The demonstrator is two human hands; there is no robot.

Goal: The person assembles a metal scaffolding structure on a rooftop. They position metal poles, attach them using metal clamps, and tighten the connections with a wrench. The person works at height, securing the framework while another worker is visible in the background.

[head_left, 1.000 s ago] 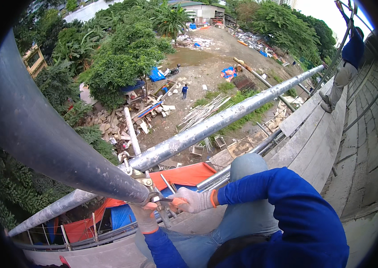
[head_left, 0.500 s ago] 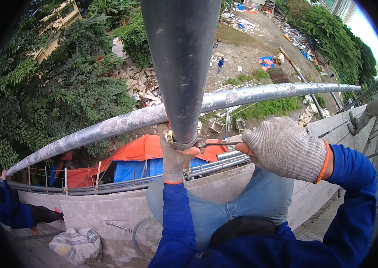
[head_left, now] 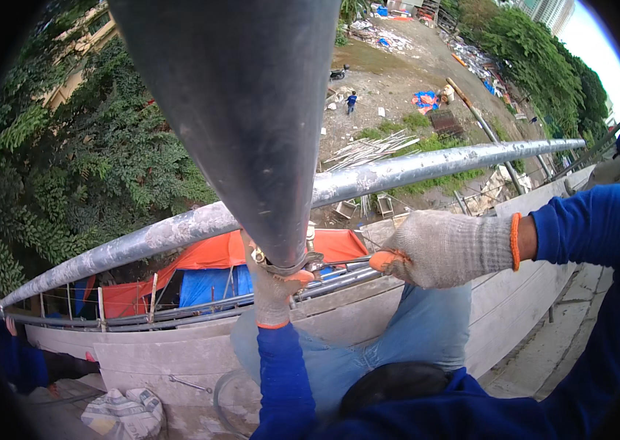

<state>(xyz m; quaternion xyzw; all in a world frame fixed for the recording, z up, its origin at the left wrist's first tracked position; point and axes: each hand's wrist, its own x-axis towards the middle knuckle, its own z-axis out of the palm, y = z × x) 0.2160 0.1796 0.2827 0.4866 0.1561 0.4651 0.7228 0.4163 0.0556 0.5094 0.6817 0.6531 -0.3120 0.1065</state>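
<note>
A thick grey steel pipe (head_left: 251, 110) rises toward me, with a scaffold clamp (head_left: 313, 259) around its lower end. My left hand (head_left: 272, 295), in a knitted glove with an orange cuff, is closed around the clamp, its thumb at the near side and its fingers partly hidden behind the pipe. My right hand (head_left: 438, 249), gloved the same way, grips the handle of a thin metal wrench (head_left: 350, 263). The wrench reaches left to the clamp; how its head sits on the bolt is too small to tell. A long horizontal pipe (head_left: 398, 173) passes behind the upright one.
Grey planks (head_left: 170, 356) lie under my legs, carrying a loose combination wrench (head_left: 191, 383) and a white sack (head_left: 123, 412). At far left a co-worker (head_left: 20, 359) is by the rail. Below lie an orange tarp (head_left: 211, 254), trees, and ground with debris and a walking person (head_left: 351, 101).
My right hand has moved down slightly, swinging the wrench handle. The upright pipe's upper part now leans further left in view. My left hand stays at the clamp.
</note>
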